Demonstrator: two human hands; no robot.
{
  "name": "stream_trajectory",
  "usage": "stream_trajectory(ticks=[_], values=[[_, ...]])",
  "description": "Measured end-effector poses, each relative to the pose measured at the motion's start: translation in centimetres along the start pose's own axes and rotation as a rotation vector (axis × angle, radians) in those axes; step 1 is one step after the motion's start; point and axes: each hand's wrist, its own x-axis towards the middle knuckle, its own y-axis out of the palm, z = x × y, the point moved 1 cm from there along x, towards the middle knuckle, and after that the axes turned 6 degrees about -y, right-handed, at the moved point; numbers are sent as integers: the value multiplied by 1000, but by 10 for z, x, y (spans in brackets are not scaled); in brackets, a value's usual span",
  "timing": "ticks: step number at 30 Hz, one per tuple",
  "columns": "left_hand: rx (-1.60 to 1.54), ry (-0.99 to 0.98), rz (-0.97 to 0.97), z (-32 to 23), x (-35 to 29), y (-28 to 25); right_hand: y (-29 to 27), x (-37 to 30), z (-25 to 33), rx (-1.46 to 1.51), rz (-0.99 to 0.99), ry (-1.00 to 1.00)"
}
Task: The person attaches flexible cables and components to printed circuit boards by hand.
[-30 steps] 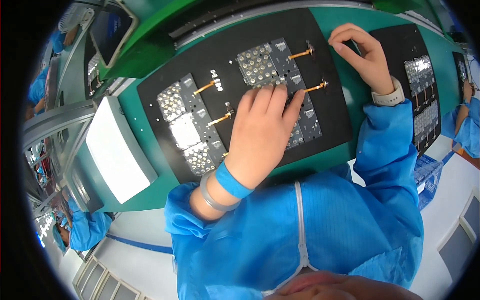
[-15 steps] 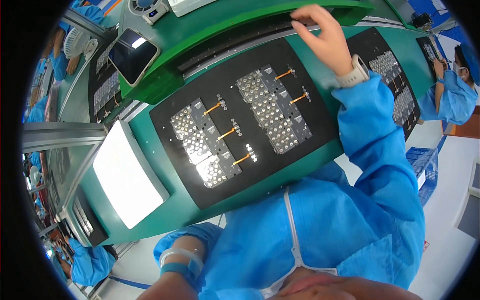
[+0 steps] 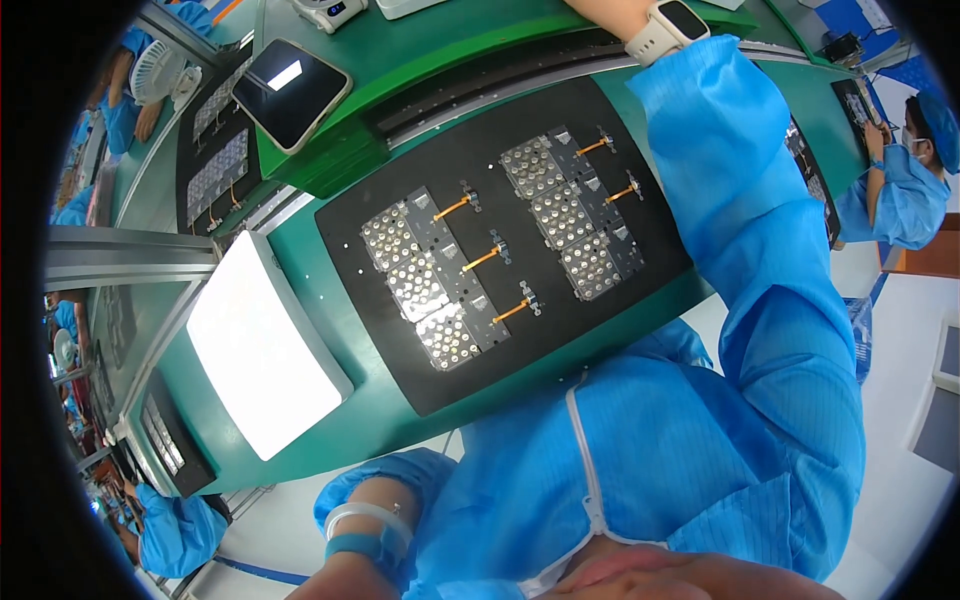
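My right hand (image 3: 608,12) reaches to the far side of the bench, over the green shelf. Its fingers are cut off by the upper edge, and a light-strapped watch (image 3: 668,30) is on the wrist. My left hand (image 3: 340,582) is bent back close to my body at the lower edge, its fingers hidden. A clear bracelet and a blue wrist strap (image 3: 365,550) circle that wrist. Between the arms lies a black mat (image 3: 480,340) with two groups of circuit boards, a left group (image 3: 417,288) and a right group (image 3: 560,222), each board with an orange flex cable. Neither hand touches them.
A phone (image 3: 292,95) rests on the green shelf (image 3: 340,160). A bright white panel (image 3: 262,350) stands left of the mat. A small device with a display (image 3: 328,10) is at the back. Metal posts (image 3: 130,255) rise at left. Other people work on both sides.
My right hand has moved farther away and slightly left, its fingers passing out of view. The mat and boards appear shifted slightly right in the picture. My left arm stays nearly the same.
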Motion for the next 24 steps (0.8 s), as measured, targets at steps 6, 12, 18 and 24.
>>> stream_trajectory(ticks=[6,12,18,24], values=[[-146,-76,31,-1,0,-12,16,13,-12,43,18,0],[-76,-98,48,1,-1,-16,22,18,-35,62,29,95],[-221,-146,74,3,0,-14,15,20,-12,95,-120,116],[-204,-189,37,-5,-2,-22,10,22,-5,103,-213,127]])
